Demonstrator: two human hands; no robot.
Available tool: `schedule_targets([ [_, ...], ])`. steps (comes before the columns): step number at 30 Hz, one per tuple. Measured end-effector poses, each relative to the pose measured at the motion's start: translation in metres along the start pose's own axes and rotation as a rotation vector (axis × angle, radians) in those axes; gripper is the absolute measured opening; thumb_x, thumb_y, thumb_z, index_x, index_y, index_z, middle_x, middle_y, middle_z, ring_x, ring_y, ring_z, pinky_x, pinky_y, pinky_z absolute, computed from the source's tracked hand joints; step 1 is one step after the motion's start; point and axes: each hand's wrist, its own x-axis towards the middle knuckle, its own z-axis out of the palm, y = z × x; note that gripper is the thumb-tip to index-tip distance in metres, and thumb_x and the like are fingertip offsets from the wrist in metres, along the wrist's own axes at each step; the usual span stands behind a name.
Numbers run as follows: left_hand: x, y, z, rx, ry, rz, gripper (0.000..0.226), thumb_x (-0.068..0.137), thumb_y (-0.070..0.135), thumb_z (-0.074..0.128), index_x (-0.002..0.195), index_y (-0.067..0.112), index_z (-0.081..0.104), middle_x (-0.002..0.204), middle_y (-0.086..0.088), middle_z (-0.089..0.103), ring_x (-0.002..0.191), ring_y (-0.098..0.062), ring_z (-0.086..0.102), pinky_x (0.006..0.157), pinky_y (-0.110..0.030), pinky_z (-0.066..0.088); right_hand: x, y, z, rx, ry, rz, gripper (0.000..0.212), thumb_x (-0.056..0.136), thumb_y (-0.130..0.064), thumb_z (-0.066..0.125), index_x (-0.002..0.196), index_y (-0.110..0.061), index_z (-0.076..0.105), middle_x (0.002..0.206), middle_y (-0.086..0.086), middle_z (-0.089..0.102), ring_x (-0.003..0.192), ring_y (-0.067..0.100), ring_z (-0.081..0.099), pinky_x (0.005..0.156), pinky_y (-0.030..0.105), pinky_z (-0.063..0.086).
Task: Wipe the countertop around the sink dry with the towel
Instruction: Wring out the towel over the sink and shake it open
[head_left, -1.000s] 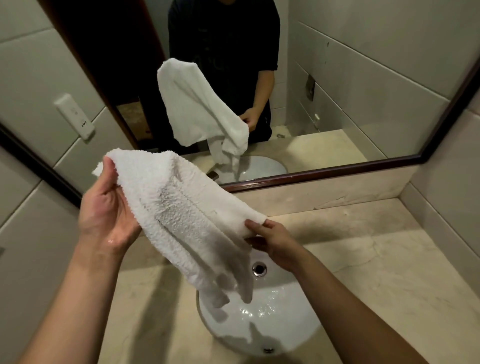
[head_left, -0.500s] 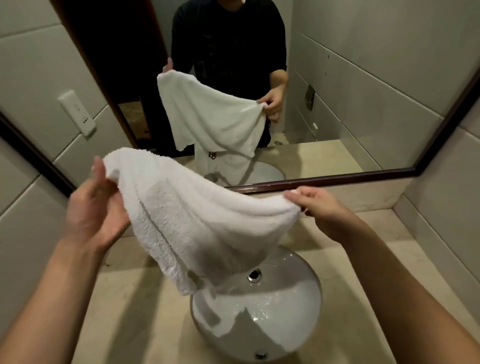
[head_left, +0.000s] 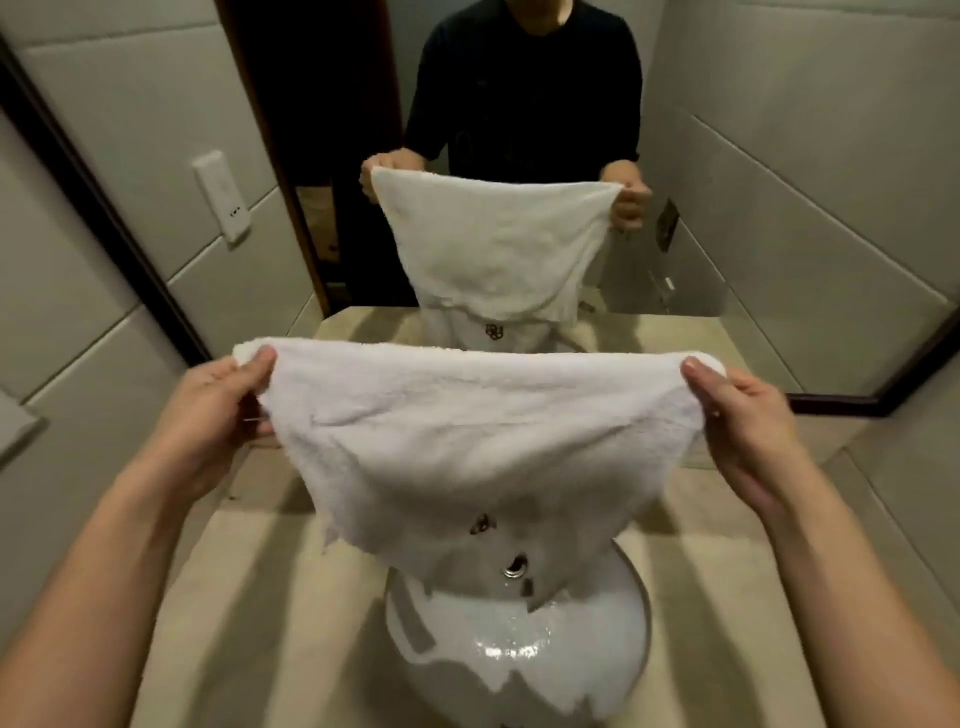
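A white terry towel (head_left: 467, 431) hangs spread out in the air above the round white sink (head_left: 545, 639). My left hand (head_left: 213, 410) pinches its upper left corner and my right hand (head_left: 743, 415) pinches its upper right corner. The towel's lower edge, with a small dark logo, drapes down over the back of the basin and hides the rear rim. The beige marble countertop (head_left: 249, 587) surrounds the sink on both sides, below the towel and not touched by it.
A dark-framed mirror (head_left: 779, 218) rises behind the counter and reflects a person holding the towel. Tiled walls close in left and right. A white wall socket (head_left: 222, 202) sits on the left wall. The sink has a metal drain (head_left: 515, 566).
My right hand has drawn its corner up and out to the right, and the left has shifted its grip, so the bunched towel is now stretched flat between both hands.
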Motion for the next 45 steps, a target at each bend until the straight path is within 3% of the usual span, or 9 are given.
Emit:
schedule_targets([
  [5,0.004,-0.008,0.011,0.161,0.053,-0.033,0.025,0.1,0.026,0.067,0.092,0.004,0.074,0.083,-0.011,0.075,0.066,-0.017,0.07,0.055,-0.025,0.057,0.005,-0.004,0.007,-0.116,-0.005,0.102,0.019,0.097,-0.02,0.07,0.089,-0.004,0.077,0.081,0.007,0.076,0.078,0.02,0.067,0.064,0.024,0.057],
  [8,0.005,-0.002,0.006,-0.242,-0.068,-0.082,0.038,0.08,0.037,0.086,0.099,0.006,0.075,0.099,-0.012,0.073,0.088,-0.023,0.072,0.071,-0.033,0.061,0.007,-0.022,0.008,0.203,-0.03,0.082,0.025,0.099,-0.019,0.064,0.076,-0.014,0.073,0.073,-0.001,0.069,0.073,0.01,0.066,0.066,0.02,0.058],
  [10,0.0,-0.006,0.006,-0.442,-0.178,-0.065,0.046,0.08,0.033,0.083,0.113,0.004,0.07,0.105,-0.009,0.077,0.095,-0.018,0.075,0.082,-0.031,0.064,0.007,-0.024,0.004,0.316,-0.104,0.095,0.018,0.094,-0.023,0.066,0.096,-0.008,0.076,0.098,0.008,0.076,0.095,0.017,0.072,0.085,0.028,0.062],
  [16,-0.016,-0.023,0.035,-0.206,-0.118,-0.05,0.025,0.073,0.028,0.078,0.085,0.006,0.082,0.094,-0.013,0.08,0.08,-0.017,0.076,0.069,-0.024,0.062,0.007,0.007,0.006,-0.207,-0.15,0.209,0.067,0.048,-0.047,0.1,0.092,-0.002,0.075,0.097,0.018,0.074,0.083,0.023,0.068,0.068,0.028,0.058],
  [20,-0.007,-0.009,0.023,-0.185,0.011,0.065,0.024,0.071,0.031,0.082,0.086,0.013,0.083,0.088,-0.007,0.08,0.078,-0.016,0.075,0.067,-0.026,0.062,0.01,-0.024,-0.008,-0.088,-0.147,0.151,0.026,0.085,-0.019,0.073,0.103,0.001,0.074,0.102,0.014,0.078,0.091,0.019,0.074,0.082,0.028,0.06],
  [28,-0.007,0.027,0.013,0.123,0.08,0.022,0.011,0.078,0.014,0.087,0.076,0.005,0.081,0.077,-0.007,0.08,0.062,-0.014,0.074,0.06,-0.032,0.063,0.024,-0.059,-0.009,-0.119,0.062,-0.048,0.032,0.054,-0.036,0.087,0.077,-0.013,0.084,0.082,0.003,0.08,0.075,0.014,0.074,0.069,0.028,0.063],
  [32,-0.005,0.037,0.011,0.218,0.093,-0.006,0.018,0.072,0.019,0.091,0.068,0.008,0.078,0.068,-0.007,0.074,0.052,-0.011,0.065,0.049,-0.021,0.056,0.034,-0.064,-0.009,-0.035,0.115,-0.141,0.017,0.069,-0.023,0.089,0.077,-0.011,0.08,0.078,0.0,0.079,0.074,0.012,0.072,0.067,0.024,0.059],
  [38,-0.007,0.038,0.014,-0.137,0.026,0.022,0.038,0.083,-0.001,0.076,0.112,0.021,0.062,0.073,0.001,0.077,0.067,-0.01,0.072,0.062,-0.023,0.061,0.038,-0.065,-0.021,-0.158,-0.075,-0.093,0.029,0.077,-0.016,0.077,0.105,-0.012,0.074,0.09,-0.001,0.08,0.082,0.01,0.074,0.074,0.022,0.06],
  [45,-0.016,0.022,0.019,-0.16,0.055,0.273,0.011,0.086,0.012,0.075,0.093,0.019,0.08,0.081,0.004,0.078,0.075,-0.008,0.068,0.07,-0.018,0.057,0.036,-0.07,-0.027,-0.197,-0.075,-0.241,0.017,0.086,-0.02,0.068,0.099,-0.014,0.078,0.092,-0.005,0.079,0.088,0.009,0.071,0.082,0.02,0.057],
])
